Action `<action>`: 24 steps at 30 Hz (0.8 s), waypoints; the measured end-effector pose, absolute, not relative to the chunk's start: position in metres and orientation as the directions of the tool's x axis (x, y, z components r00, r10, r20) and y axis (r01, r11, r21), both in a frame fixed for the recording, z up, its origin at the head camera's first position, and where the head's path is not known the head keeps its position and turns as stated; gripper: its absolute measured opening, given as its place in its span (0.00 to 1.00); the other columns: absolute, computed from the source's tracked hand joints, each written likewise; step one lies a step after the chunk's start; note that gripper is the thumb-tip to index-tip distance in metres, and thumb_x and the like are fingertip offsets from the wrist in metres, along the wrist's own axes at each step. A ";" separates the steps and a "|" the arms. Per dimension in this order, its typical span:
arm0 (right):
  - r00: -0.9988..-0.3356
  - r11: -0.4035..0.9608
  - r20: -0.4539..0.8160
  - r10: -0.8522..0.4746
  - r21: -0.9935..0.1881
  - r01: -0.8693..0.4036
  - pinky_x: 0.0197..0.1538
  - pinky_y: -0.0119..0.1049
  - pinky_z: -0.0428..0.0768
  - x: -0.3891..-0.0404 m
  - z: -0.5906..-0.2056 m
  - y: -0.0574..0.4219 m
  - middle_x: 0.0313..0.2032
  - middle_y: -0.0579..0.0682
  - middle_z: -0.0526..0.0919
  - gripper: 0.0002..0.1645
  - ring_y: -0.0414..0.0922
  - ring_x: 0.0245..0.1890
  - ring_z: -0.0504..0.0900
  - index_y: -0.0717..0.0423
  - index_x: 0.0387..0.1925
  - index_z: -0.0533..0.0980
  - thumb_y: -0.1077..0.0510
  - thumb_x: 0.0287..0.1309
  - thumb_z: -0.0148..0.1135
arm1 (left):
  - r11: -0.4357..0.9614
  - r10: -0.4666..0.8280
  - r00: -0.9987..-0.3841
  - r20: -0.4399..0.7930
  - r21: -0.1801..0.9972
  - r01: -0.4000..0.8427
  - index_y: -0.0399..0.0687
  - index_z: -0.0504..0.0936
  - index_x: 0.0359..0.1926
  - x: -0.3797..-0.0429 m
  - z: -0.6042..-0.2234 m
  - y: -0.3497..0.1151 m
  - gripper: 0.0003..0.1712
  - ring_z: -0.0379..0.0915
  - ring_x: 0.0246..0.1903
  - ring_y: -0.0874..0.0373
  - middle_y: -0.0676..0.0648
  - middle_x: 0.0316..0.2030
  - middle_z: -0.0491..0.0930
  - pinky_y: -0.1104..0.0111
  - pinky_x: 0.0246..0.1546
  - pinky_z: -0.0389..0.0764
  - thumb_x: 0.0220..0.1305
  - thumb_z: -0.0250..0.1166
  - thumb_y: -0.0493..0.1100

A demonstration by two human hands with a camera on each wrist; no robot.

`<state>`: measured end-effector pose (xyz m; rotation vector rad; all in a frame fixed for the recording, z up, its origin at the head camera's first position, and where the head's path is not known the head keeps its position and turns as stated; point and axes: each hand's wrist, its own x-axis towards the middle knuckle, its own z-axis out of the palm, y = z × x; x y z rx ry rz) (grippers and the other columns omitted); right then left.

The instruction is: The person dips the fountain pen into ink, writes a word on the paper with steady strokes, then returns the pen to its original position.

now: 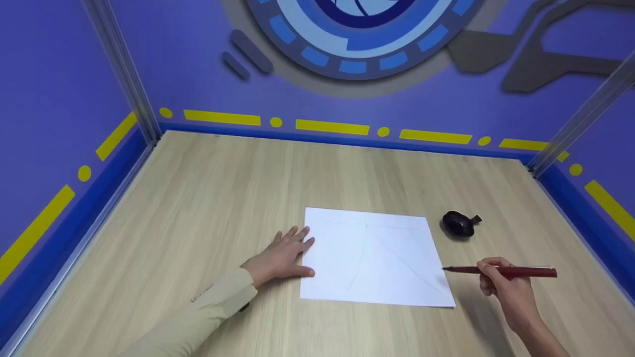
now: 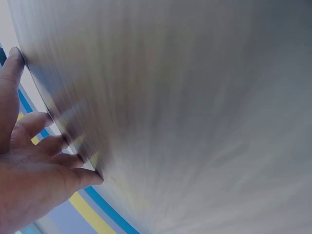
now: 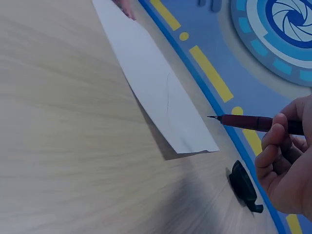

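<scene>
A white sheet of paper (image 1: 337, 258) lies on the wooden table, with a few thin, faint lines drawn across it. Along its left edge my left hand (image 1: 283, 255) rests with fingers spread, the thumb and fingertips on the paper. My right hand (image 1: 511, 287) pinches a dark red fountain pen (image 1: 526, 271) between thumb and fingers, right of the sheet. The pen's nib points left and overlaps the sheet's right edge in the head view; in the right wrist view the pen (image 3: 246, 122) shows above the table. The left wrist view shows my left fingers (image 2: 36, 122) at the paper's edge.
A small, glossy black rounded object (image 1: 457, 224) with a short stub sits on the table beyond the sheet's right edge. Blue panels with yellow dashes (image 1: 332, 127) wall the table (image 1: 223, 188) at the back and both sides, with metal posts at the corners.
</scene>
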<state>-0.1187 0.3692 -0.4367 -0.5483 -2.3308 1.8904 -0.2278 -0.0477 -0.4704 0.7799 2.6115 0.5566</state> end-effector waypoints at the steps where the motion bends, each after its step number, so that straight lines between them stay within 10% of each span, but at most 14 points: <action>1: -0.937 0.163 -0.145 0.319 -0.965 0.205 0.23 0.30 0.73 -0.119 -0.436 0.369 0.18 0.41 0.74 0.07 0.35 0.19 0.72 0.51 0.34 0.74 0.52 0.63 0.56 | 0.770 0.581 -0.783 -0.221 0.462 0.440 0.43 0.60 0.69 -0.228 -0.471 -0.048 0.45 0.38 0.73 0.42 0.42 0.73 0.48 0.43 0.71 0.43 0.56 0.63 0.60; 9: -0.954 0.244 0.005 0.301 -0.967 0.072 0.26 0.28 0.79 -0.121 -0.438 0.361 0.20 0.43 0.82 0.12 0.36 0.20 0.81 0.58 0.41 0.74 0.54 0.62 0.57 | 0.770 0.575 -0.786 -0.226 0.475 0.426 0.44 0.59 0.69 -0.228 -0.472 -0.047 0.46 0.37 0.74 0.43 0.43 0.74 0.47 0.44 0.71 0.41 0.56 0.64 0.60; 17: -0.925 0.386 0.363 0.114 -0.874 -0.296 0.34 0.23 0.81 -0.121 -0.444 0.347 0.33 0.41 0.88 0.16 0.34 0.32 0.86 0.78 0.46 0.73 0.79 0.53 0.55 | 0.779 0.564 -0.790 -0.240 0.472 0.413 0.46 0.58 0.70 -0.228 -0.472 -0.047 0.46 0.36 0.74 0.44 0.44 0.74 0.46 0.45 0.72 0.40 0.56 0.63 0.61; 24: -0.936 0.451 0.342 0.088 -0.851 -0.268 0.41 0.22 0.80 -0.118 -0.447 0.346 0.40 0.33 0.85 0.20 0.29 0.39 0.84 0.77 0.50 0.73 0.81 0.54 0.48 | 0.775 0.572 -0.786 -0.234 0.467 0.425 0.46 0.58 0.70 -0.228 -0.472 -0.047 0.46 0.36 0.74 0.44 0.44 0.74 0.46 0.44 0.71 0.41 0.56 0.64 0.60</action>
